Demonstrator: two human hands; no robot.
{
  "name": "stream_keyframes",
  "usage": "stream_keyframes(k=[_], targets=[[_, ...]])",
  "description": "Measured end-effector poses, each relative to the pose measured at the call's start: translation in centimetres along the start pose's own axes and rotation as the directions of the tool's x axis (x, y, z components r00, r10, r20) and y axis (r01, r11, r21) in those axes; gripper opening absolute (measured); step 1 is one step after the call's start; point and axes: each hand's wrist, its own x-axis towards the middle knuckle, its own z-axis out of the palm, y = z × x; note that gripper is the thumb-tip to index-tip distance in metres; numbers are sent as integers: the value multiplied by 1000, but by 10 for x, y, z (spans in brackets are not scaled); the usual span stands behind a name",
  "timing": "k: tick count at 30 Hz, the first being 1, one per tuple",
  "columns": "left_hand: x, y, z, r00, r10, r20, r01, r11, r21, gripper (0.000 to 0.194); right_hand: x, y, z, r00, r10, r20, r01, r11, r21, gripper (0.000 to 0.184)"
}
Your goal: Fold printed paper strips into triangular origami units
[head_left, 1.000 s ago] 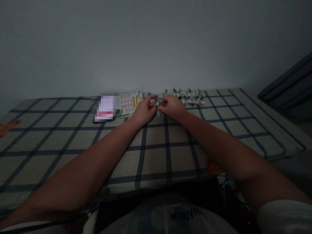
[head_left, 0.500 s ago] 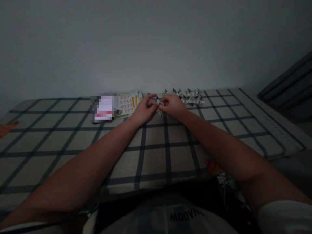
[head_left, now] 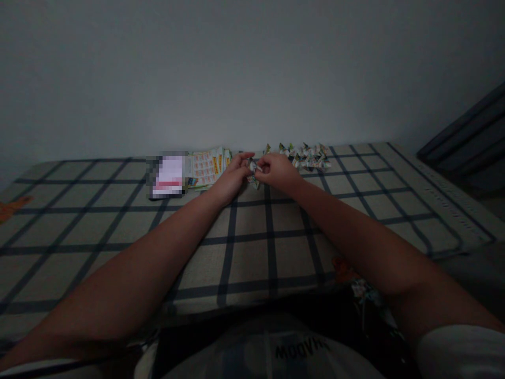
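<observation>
Left hand [head_left: 233, 178] and right hand [head_left: 280, 171] both half-curled, pinching same lil folded paper piece [head_left: 253, 182]. It's around far-middle of checked tablecloth [head_left: 250, 252], printed sheets [head_left: 204, 168] just left, bunch of folded-paper bits [head_left: 311, 160] just right.

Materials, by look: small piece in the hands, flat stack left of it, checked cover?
Folded piece: likely thin printed paper; small angular folds, patchy colours. Finish too dim to judge.
Flat stack: looks like printed paper sheets, maybe slightly glossy; thin, uneven layered edges.
Checked cover: probably matte woven cloth; soft, slightly wavy lines, no glare. Coating can't be ruled out.
</observation>
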Motion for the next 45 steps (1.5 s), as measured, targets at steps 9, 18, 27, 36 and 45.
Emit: stream_keyframes(k=[9,18,27,36,45], targets=[[-4,10,6,999,-46,-2,45,993,-113,52,0,-1,-3,1000,2,-21,0,994,110,7],[-4,15,8,998,-54,-14,52,989,-136,48,-1,-7,-4,1000,19,-2,-18,993,118,6],[1,11,2,994,-108,-9,106,982,-157,46,0,3,-3,1000,19,6,-20,995,102,10],[-3,14,7,993,-114,28,117,976,-182,35,0,2,2,1000,2,-6,-1,999,44,9],[0,13,7,994,-112,3,111,975,-194,33,1,1,3,990,141,27,-144,968,208,9]])
